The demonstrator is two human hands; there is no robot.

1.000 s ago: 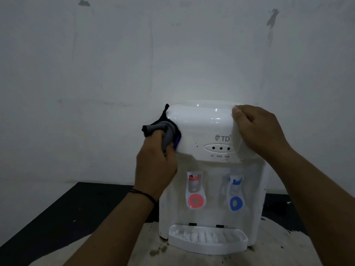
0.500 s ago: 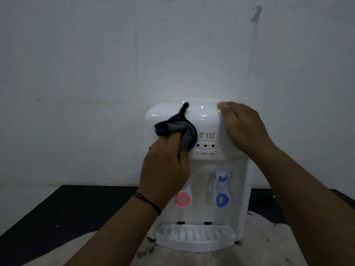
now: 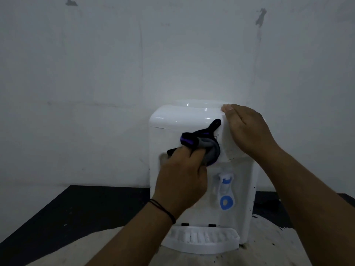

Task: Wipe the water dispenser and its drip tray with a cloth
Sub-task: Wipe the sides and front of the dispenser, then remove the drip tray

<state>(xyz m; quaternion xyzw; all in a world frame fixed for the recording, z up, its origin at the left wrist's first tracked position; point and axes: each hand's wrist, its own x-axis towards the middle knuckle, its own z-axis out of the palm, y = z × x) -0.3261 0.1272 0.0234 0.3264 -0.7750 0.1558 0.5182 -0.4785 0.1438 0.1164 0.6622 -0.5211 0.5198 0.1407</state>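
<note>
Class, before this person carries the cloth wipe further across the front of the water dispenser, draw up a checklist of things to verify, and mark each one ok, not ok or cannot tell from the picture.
1. Cloth gripped in the left hand: ok, bunched in the fingers.
2. Cloth touching the water dispenser: ok, pressed on the upper front panel.
3. Dispenser steadied: ok, the right hand lies flat on its top right corner.
4. Blue tap clear of the wiping hand: ok, it is below and right of the hand.
5. Other tap clear: cannot tell, the left hand hides it.
6. Drip tray wiped: cannot tell; marks show in its grille.
</note>
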